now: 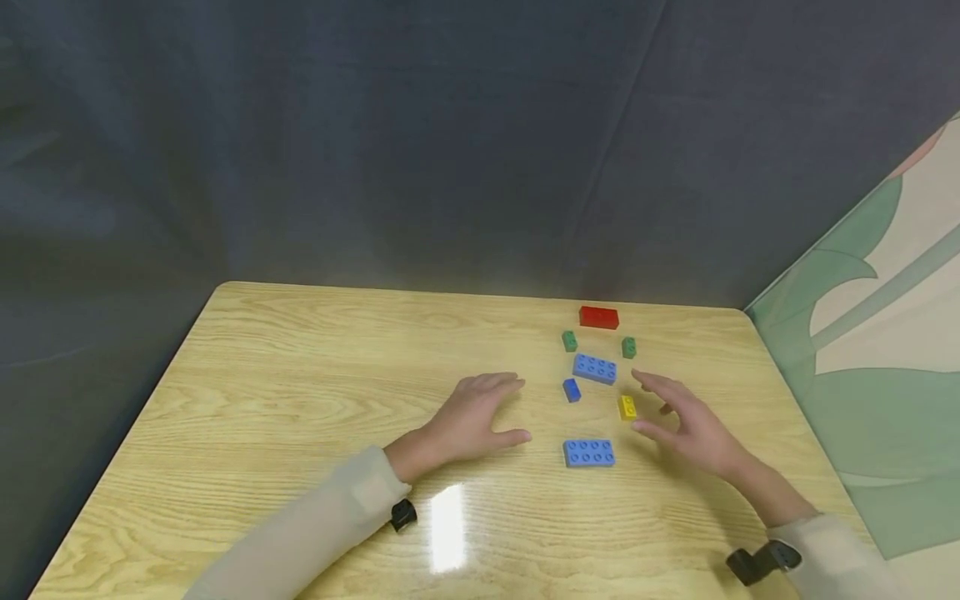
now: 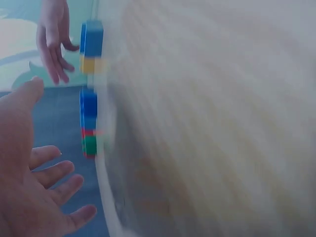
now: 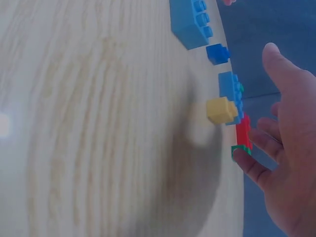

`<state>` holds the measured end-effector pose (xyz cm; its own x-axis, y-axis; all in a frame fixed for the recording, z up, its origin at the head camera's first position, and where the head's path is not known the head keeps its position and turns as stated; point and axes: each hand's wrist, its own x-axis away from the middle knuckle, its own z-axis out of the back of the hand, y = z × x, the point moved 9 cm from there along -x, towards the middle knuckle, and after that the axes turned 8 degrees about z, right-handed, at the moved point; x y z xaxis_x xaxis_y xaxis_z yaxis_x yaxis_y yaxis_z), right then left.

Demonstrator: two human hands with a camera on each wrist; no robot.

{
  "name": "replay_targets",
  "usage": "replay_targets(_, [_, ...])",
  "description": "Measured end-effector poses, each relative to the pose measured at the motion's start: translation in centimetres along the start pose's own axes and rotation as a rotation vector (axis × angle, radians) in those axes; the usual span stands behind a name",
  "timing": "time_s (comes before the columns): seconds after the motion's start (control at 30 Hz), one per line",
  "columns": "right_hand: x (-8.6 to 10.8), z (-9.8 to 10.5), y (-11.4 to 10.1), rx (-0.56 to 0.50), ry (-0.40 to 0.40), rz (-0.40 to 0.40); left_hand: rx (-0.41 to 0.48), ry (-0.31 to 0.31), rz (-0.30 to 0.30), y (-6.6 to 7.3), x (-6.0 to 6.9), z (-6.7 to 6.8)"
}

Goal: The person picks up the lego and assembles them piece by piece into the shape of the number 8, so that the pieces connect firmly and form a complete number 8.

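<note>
In the head view the left hand (image 1: 468, 417) hovers over the table, fingers apart and holding nothing, left of a small blue brick (image 1: 572, 390) and a large blue brick (image 1: 588, 453). The right hand (image 1: 693, 429), also empty with fingers spread, is just right of the yellow brick (image 1: 627, 407). Another large blue brick (image 1: 595, 368) lies farther back. Behind it are two small green bricks (image 1: 570, 341) (image 1: 628, 347) and a red brick (image 1: 598, 317). The right wrist view shows the yellow brick (image 3: 220, 110) and the right hand (image 3: 291, 143), not visibly gripping any brick.
The bricks stand apart on a wooden table (image 1: 300, 375). A dark curtain (image 1: 450, 150) hangs behind its far edge, and a patterned cloth (image 1: 885, 400) is along the right side. Light reflects off the table's front part.
</note>
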<state>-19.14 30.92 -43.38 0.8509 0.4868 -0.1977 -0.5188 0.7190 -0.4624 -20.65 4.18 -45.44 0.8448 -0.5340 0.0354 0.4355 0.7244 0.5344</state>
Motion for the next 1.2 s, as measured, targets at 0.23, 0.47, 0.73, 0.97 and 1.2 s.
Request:
replay_targets(0.23, [-0.1,-1.0,1.4,-0.029,-0.002,-0.017,0.057,-0.005,-0.008,2.7,-0.3,-2.4])
replay_targets(0.47, [0.0,-1.8,2.2,-0.072,-0.009,-0.041,0.077,0.007,-0.033,4.3,-0.6,-4.5])
replay_targets(0.73, [-0.1,-2.2,2.5,-0.050,0.014,-0.030,0.086,-0.012,0.003,4.8,-1.2,-5.5])
replay_targets(0.97, [-0.2,-2.2,2.8,-0.040,0.017,-0.053,0.121,-0.027,0.035,4.9,-1.3,-5.4])
replay_targets(1.2, [-0.1,-2.3,3.1,-0.065,0.016,-0.085,0.127,-0.017,0.042,5.0,-1.6,-5.6])
